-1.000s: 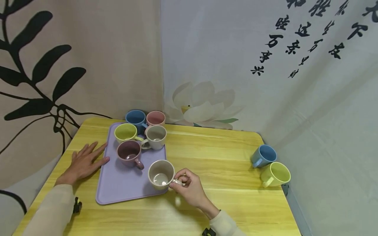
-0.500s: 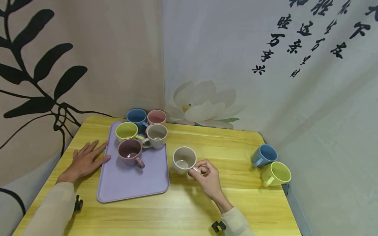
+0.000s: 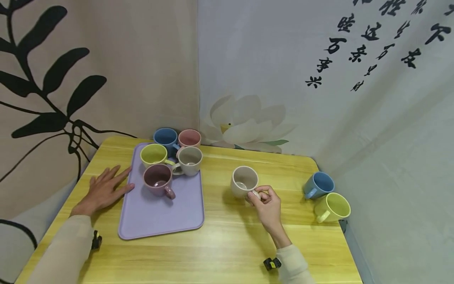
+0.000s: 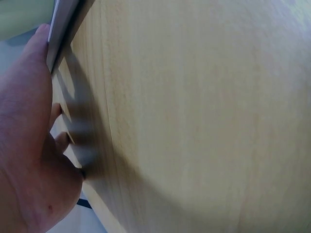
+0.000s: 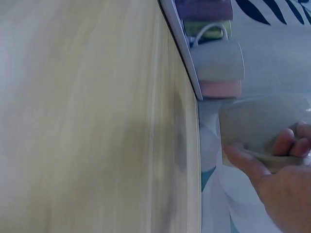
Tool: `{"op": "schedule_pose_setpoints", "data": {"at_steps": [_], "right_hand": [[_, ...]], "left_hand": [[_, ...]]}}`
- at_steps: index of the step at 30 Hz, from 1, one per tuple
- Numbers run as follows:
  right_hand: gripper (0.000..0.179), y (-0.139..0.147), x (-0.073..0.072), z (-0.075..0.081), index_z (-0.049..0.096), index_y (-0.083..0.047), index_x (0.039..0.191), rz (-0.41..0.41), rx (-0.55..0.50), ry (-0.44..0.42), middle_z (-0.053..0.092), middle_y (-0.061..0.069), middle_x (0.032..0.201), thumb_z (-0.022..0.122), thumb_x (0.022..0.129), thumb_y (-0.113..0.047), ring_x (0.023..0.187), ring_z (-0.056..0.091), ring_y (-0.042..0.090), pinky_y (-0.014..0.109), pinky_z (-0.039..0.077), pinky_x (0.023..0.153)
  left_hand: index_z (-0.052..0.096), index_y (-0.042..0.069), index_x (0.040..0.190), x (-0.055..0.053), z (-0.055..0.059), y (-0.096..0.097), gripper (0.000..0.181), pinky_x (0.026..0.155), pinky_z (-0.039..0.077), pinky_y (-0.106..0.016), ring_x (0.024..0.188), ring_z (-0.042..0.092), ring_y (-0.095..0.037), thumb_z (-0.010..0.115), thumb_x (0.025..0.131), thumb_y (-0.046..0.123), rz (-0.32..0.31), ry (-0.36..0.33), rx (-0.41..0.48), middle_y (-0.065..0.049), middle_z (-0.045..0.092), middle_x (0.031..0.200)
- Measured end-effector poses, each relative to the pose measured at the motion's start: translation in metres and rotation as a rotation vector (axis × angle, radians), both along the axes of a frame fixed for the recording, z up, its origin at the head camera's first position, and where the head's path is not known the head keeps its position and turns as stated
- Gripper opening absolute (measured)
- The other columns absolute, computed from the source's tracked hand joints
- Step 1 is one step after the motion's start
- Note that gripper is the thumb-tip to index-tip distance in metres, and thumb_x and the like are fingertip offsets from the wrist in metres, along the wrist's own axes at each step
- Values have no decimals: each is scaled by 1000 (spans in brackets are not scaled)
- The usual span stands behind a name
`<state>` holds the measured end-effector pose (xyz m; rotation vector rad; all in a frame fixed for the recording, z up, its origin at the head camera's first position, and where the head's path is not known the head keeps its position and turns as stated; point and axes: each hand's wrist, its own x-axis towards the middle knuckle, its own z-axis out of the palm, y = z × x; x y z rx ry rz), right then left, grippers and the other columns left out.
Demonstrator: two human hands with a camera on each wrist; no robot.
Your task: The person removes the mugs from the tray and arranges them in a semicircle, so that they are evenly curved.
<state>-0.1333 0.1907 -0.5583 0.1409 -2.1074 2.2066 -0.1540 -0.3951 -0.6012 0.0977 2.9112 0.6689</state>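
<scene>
My right hand (image 3: 267,207) pinches the handle of a cream-white mug (image 3: 244,180), which hangs above the table to the right of the tray; the right wrist view also shows this mug (image 5: 262,124) raised off the wood. With fingers spread, my left hand (image 3: 103,191) touches the left edge of the lilac tray (image 3: 163,221). On the tray's far half stand a yellow-green mug (image 3: 153,154), a greyish-white mug (image 3: 190,161) and a dark mauve mug (image 3: 158,180). Behind them are a blue mug (image 3: 165,137) and a pink mug (image 3: 189,138), their bases hidden.
Near the right edge of the wooden table (image 3: 227,252), another blue mug (image 3: 318,185) stands beside a second yellow-green mug (image 3: 332,207). A printed curtain (image 3: 248,59) hangs close behind the table's far edge.
My right hand has lifted the cream-white mug off the tray's front right corner and carried it right and away over the table. The left hand has stayed at the tray's edge.
</scene>
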Motion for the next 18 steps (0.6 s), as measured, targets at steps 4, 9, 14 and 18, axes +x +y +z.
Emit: {"op": "schedule_pose_setpoints", "data": {"at_steps": [4, 9, 14, 18], "right_hand": [[32, 10, -7, -1, 62, 12, 122, -92, 9, -14, 77, 6, 76, 83, 99, 4, 80, 84, 18, 40, 73, 82], [32, 24, -14, -3, 62, 10, 124, -180, 15, -30, 75, 6, 76, 82, 100, 3, 74, 79, 15, 45, 73, 86], [32, 38, -23, -4, 63, 7, 124, -277, 28, -59, 69, -3, 69, 83, 101, -1, 66, 71, 10, 36, 73, 81], [31, 48, -30, -5, 64, 6, 123, -353, 22, -57, 66, -6, 65, 84, 101, -2, 63, 71, 11, 29, 70, 73]], "left_hand": [[24, 26, 182, 1, 0, 0, 86, 124, -2, -97, 167, 6, -73, 54, 113, 67, 4, 6, 3, -37, 13, 185], [24, 25, 181, 1, 0, 0, 86, 123, -1, -97, 167, 6, -73, 54, 113, 67, 4, 6, 6, -37, 13, 185], [23, 25, 182, 0, 0, 0, 87, 124, -3, -97, 167, 5, -73, 53, 112, 68, 6, -7, 11, -37, 11, 185], [24, 24, 181, -1, -1, -1, 87, 123, -3, -97, 167, 5, -73, 54, 112, 68, 7, -7, 11, -38, 11, 185]]}}
